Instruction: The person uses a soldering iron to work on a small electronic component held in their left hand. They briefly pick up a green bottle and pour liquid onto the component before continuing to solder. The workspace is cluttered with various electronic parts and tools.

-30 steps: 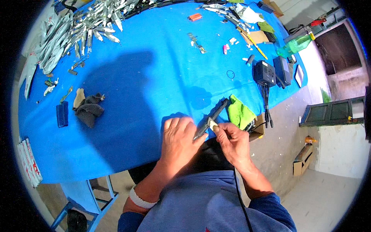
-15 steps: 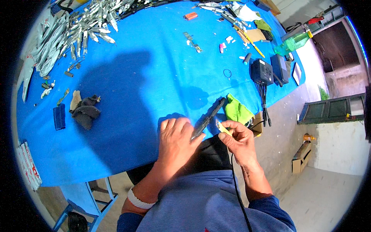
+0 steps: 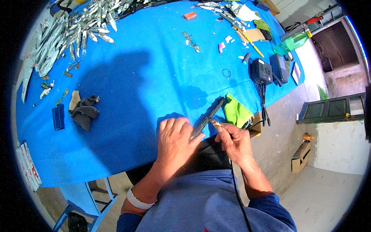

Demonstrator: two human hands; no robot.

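My left hand [image 3: 174, 137] rests at the near edge of the blue-covered table, its thumb pressed on a long, narrow black part [image 3: 215, 109] that slants away to the right. In my right hand [image 3: 236, 145], thumb and fingers pinch a small corded tool with a yellowish body [image 3: 217, 126]. Its front end is at the black part's side; whether they touch I cannot tell. A black cord [image 3: 236, 185] runs down from beneath that hand, across my shirt. Just beyond the black part lies a bright green cloth [image 3: 236, 112].
Silvery slim pieces [image 3: 91, 27] are heaped at the far left. Dark cloth bundle [image 3: 85, 112] and a blue block [image 3: 58, 116] lie on the left. Black boxes [image 3: 261, 71] with hanging cables, a green bottle [image 3: 291, 42] and a yellow pencil-like stick [image 3: 253, 45] are at the right.
My right hand has moved slightly left and turned, bringing the tool's front end up to the black part. My left hand stays almost in place.
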